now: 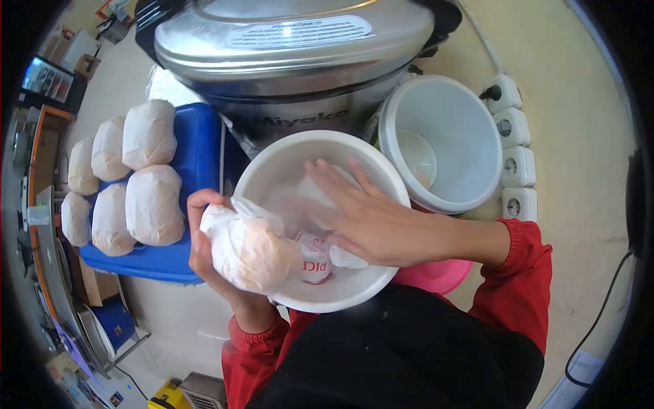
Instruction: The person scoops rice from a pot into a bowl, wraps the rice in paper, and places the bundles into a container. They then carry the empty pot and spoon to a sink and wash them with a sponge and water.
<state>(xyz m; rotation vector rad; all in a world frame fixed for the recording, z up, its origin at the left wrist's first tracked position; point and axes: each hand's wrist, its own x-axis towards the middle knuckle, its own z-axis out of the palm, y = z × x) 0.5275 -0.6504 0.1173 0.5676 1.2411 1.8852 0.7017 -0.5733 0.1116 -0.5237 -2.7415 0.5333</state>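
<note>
My left hand is wrapped round a paper-wrapped bundle, held over the left rim of a white bowl. My right hand reaches into the bowl from the right, palm down, with its fingers spread over white paper or plastic. The fingertips are slightly blurred. Below that hand, in the bowl, lies a small packet with red lettering reading "RICE". Several wrapped bundles stand in two rows on a blue lid at the left.
A large metal rice cooker stands behind the bowl. To the right are a white bucket and a column of power sockets with plugs and a cable. A pink container shows under my right forearm. Shelving lines the far left.
</note>
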